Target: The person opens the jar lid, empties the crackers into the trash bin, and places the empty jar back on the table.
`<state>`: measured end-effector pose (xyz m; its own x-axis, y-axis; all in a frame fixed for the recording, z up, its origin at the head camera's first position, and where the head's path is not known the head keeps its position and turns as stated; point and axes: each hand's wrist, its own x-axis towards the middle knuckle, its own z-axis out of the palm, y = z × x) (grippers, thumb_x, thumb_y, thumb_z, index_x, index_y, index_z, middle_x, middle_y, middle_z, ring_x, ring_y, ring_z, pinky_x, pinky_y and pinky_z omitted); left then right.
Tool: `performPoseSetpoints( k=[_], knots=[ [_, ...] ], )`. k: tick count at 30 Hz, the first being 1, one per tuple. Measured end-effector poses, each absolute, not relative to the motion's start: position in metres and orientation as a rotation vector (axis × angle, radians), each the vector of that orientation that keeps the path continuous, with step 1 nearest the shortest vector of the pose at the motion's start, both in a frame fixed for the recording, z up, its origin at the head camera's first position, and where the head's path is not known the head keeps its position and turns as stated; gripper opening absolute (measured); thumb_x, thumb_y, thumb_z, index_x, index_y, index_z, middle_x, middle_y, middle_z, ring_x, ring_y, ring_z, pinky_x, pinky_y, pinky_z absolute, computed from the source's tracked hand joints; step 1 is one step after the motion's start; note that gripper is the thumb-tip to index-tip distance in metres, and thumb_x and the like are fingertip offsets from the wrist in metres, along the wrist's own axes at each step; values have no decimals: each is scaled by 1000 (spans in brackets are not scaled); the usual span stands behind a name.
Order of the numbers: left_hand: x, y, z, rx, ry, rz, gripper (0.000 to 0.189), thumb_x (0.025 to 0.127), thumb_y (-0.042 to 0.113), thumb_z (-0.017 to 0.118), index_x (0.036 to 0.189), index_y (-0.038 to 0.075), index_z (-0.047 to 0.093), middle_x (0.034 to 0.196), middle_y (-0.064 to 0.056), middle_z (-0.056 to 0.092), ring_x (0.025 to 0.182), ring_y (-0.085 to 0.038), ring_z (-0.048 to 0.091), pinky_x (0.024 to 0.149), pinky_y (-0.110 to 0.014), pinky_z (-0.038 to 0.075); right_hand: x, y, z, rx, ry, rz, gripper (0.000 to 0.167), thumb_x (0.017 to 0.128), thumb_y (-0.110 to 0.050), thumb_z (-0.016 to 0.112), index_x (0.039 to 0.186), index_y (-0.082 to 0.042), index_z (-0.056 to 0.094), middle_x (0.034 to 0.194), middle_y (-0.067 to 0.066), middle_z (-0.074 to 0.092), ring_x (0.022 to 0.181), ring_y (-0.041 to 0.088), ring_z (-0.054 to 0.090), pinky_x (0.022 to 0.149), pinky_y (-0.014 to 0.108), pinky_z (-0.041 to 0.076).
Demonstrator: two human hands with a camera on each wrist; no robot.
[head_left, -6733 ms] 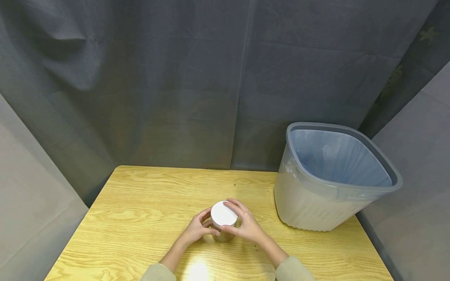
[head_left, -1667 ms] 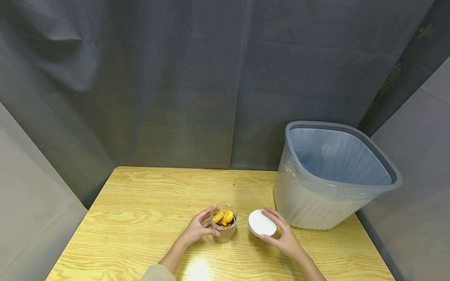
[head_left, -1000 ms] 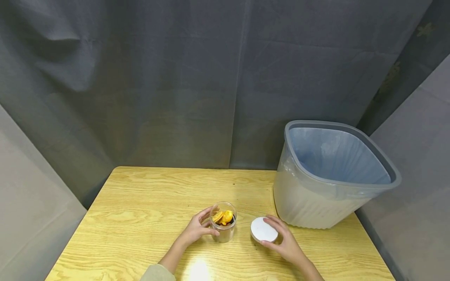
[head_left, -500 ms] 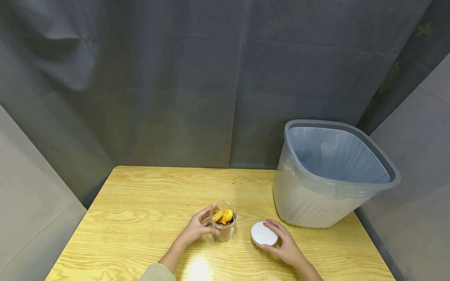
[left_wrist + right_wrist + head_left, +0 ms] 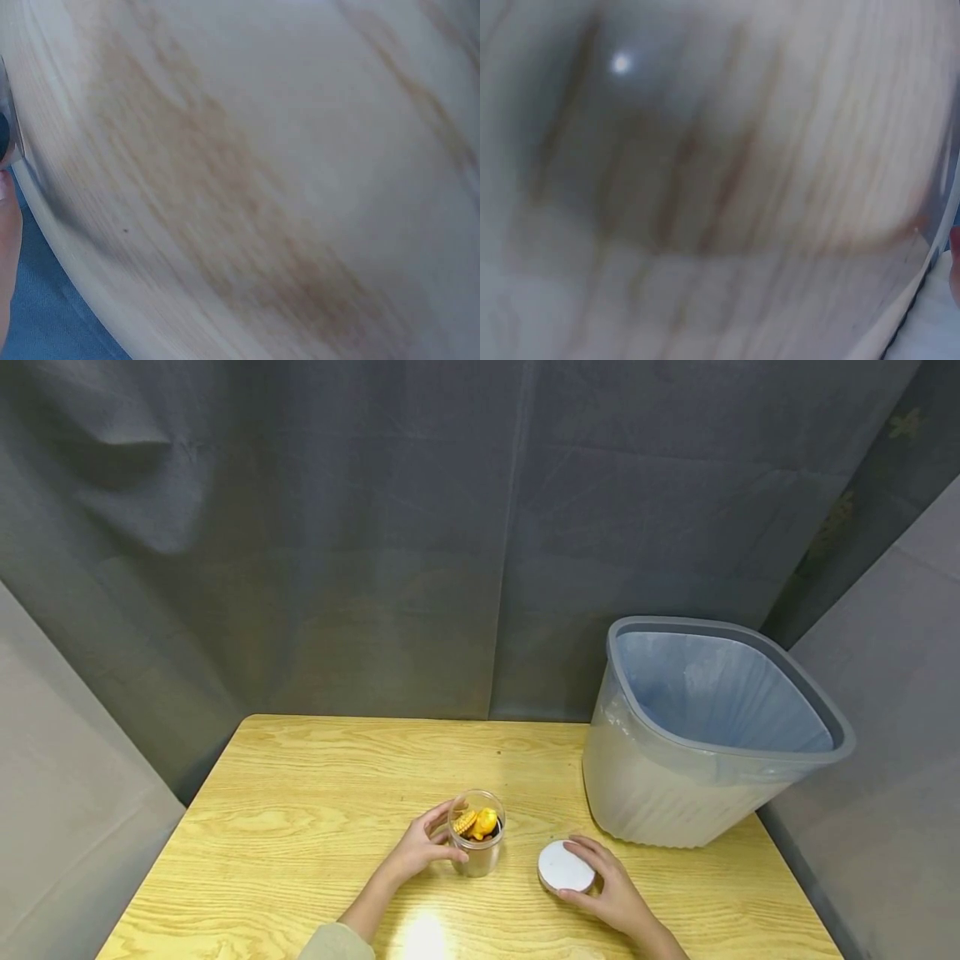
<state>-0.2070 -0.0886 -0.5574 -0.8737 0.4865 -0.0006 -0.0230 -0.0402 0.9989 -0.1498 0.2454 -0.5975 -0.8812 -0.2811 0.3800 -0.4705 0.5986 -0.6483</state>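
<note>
In the head view a clear round jar (image 5: 480, 862) stands upright on the wooden table, its mouth uncovered. Inside lie a small yellow corn-cob-shaped piece (image 5: 464, 823) and a rounded yellow-orange piece (image 5: 486, 820), over something dark. My left hand (image 5: 414, 853) grips the jar from the left, thumb in front and fingers behind. To the jar's right, my right hand (image 5: 613, 893) holds a round white lid (image 5: 564, 867) by its edge, white face up, close over the tabletop. Only a sliver of the jar (image 5: 9, 124) and a finger show in the left wrist view.
A large translucent bin (image 5: 667, 802) with a grey rim and bluish inside stands at the table's back right. A grey curtain (image 5: 375, 543) hangs behind the wooden table (image 5: 315, 793), with pale panels on both sides.
Earlier the lid sat on the jar with both hands around it. The right hand has since taken it off, carried it right, and lowered it nearer the front. The left hand stays put.
</note>
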Motion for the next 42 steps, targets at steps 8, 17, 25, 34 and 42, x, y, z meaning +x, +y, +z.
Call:
performPoseSetpoints(
  k=[8,17,25,34,42],
  knots=[
    [-206,-89,-556,476,1890,1979,87,69,9,79,140,1,31,144,-21,28,132,-42,23,106,-47,28,-148,248,-600,586,-2624,1123,66,66,-33,81,123,-9,57,128,15,51,114,36,46,83,66,38],
    [-206,-89,-556,477,1893,1971,86,69,8,79,140,2,31,144,-21,28,132,-41,23,106,-47,28,-145,252,-605,518,-2694,1066,68,65,-41,80,124,-15,57,129,8,51,116,31,46,86,63,36],
    [-207,-89,-557,503,1891,1963,86,69,9,79,141,5,32,144,-19,30,132,-40,23,106,-47,28,-144,255,-608,501,-2705,1053,68,65,-41,80,124,-16,57,129,6,51,116,30,46,86,60,37],
    [-207,-89,-558,496,1887,1968,86,69,8,79,141,6,32,144,-18,30,132,-40,23,107,-46,28,-143,257,-612,518,-2697,971,71,62,-44,81,123,-17,58,127,6,53,115,29,45,90,57,30],
    [-207,-89,-558,495,1897,1961,86,69,9,79,141,6,32,144,-18,31,133,-39,23,107,-46,27,-142,258,-610,548,-2706,956,72,62,-47,79,124,-17,57,127,7,53,115,28,45,91,58,29]
  ],
)
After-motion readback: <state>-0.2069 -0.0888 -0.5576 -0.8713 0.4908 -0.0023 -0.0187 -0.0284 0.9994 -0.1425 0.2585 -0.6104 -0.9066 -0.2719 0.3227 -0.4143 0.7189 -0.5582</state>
